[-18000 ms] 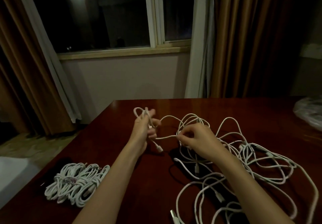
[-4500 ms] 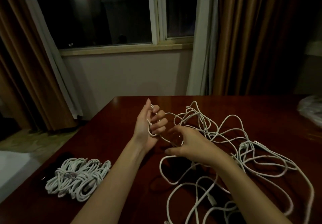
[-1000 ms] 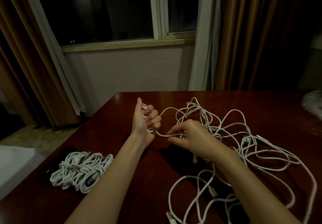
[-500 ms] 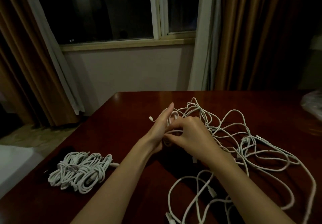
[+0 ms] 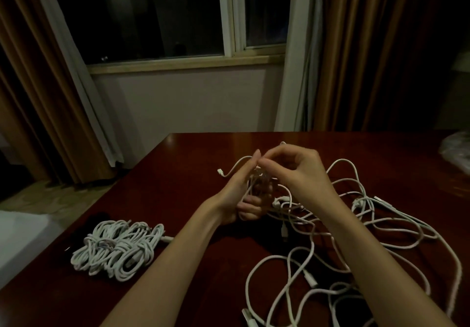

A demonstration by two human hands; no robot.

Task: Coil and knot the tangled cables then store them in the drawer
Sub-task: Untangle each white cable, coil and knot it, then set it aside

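Note:
A tangle of loose white cables point(image 5: 366, 227) sprawls over the right half of the dark wooden table point(image 5: 183, 163). My left hand point(image 5: 239, 194) stands upright at the table's middle with loops of one white cable wound around its fingers; a plug end point(image 5: 220, 172) sticks out to its left. My right hand point(image 5: 297, 174) is raised just above and right of it, fingertips pinched on a strand of the same cable at the left hand's fingertips. A pile of coiled, knotted white cables point(image 5: 117, 246) lies at the front left. No drawer is in view.
A crumpled clear plastic bag point(image 5: 457, 151) sits at the table's far right edge. The table's left edge runs diagonally past the coiled pile, with floor and a white surface point(image 5: 17, 237) beyond. Curtains point(image 5: 356, 51) and a window point(image 5: 178, 13) stand behind the table.
My left hand has moved right toward the tangle and holds more loops. My right hand has lifted from beside it to over its fingertips, carrying the strand up.

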